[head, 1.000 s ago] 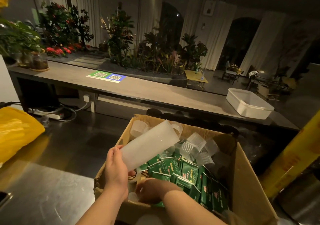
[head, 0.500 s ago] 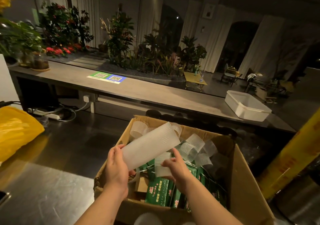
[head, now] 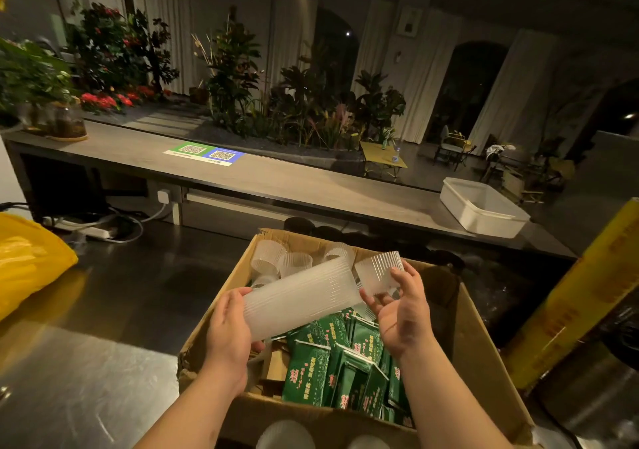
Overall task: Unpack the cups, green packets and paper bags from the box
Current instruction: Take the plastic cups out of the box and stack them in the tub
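Ribbed clear cup stack [head: 301, 298] gripped in L hand [head: 228, 338]; single cup [head: 378, 272] pinched in R hand [head: 403, 314]

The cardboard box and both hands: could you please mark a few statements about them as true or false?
1. The left hand holds a stack of ribbed cups tilted over the box. True.
2. The right hand is empty. False: it holds a single cup by the stack's open end.
3. Green packets lie inside the box. True.
4. The white tub sits inside the box. False: it stands on the far counter.
5. All cups are out of the box. False: loose cups remain at its far end.
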